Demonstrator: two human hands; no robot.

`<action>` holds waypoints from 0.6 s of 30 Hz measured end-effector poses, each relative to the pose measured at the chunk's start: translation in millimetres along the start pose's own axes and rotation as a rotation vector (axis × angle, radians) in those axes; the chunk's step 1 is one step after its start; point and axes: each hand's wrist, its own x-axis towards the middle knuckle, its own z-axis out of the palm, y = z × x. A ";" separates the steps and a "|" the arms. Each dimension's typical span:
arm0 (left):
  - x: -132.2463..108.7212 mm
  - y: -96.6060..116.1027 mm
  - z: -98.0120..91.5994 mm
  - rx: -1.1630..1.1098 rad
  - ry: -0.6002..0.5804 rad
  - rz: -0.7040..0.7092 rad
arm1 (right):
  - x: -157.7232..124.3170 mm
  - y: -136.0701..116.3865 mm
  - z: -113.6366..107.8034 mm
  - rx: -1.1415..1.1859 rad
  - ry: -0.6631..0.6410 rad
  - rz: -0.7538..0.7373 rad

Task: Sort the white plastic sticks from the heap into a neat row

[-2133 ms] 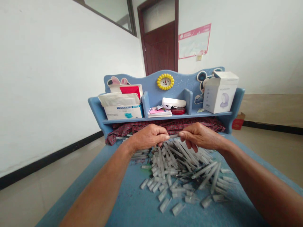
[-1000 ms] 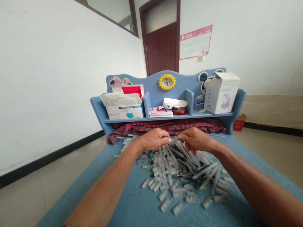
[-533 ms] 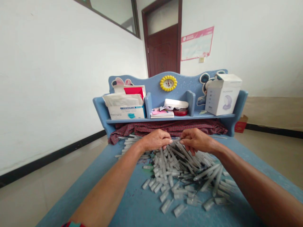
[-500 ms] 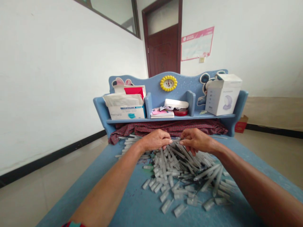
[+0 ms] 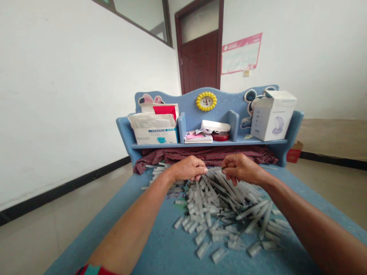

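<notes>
Over the far part of the blue table [image 5: 160,233], my left hand [image 5: 189,168] is closed in a pinch, with a pale thin piece [image 5: 213,169] at its fingertips pointing right. My right hand [image 5: 240,168] is pinched on something small and dark at its fingertips, too small to name, just right of that piece. Below both hands lies a loose pile of translucent sticks [image 5: 228,191], with several short clear caps [image 5: 203,250] spread at its near edge. More pale sticks [image 5: 159,173] lie in rows, partly behind my left forearm.
Behind the hands, a checked cloth [image 5: 172,156] is bunched under the blue shelf. On the shelf stand a mask box [image 5: 156,135], a white box [image 5: 273,118], papers [image 5: 197,139] and a red round tin [image 5: 220,136]. A yellow clock [image 5: 206,101] is on the backboard.
My hands have moved slightly apart, and more of the pale piece shows between them. The whole view has shifted a little.
</notes>
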 end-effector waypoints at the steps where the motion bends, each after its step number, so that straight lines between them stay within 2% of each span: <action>1: -0.3 -2.0 -1.8 0.023 0.006 -0.012 | 0.4 0.7 0.3 -0.068 0.006 0.008; 5: -1.5 -9.0 -9.8 0.142 0.051 -0.061 | 1.7 1.1 4.4 -0.351 0.061 0.040; 9: -2.3 -11.1 -12.2 0.173 0.062 -0.071 | 2.0 -3.1 8.4 -0.489 0.087 0.015; 18: 2.1 -8.5 -2.8 0.185 0.004 -0.062 | 1.8 -4.4 11.9 -0.610 0.014 0.024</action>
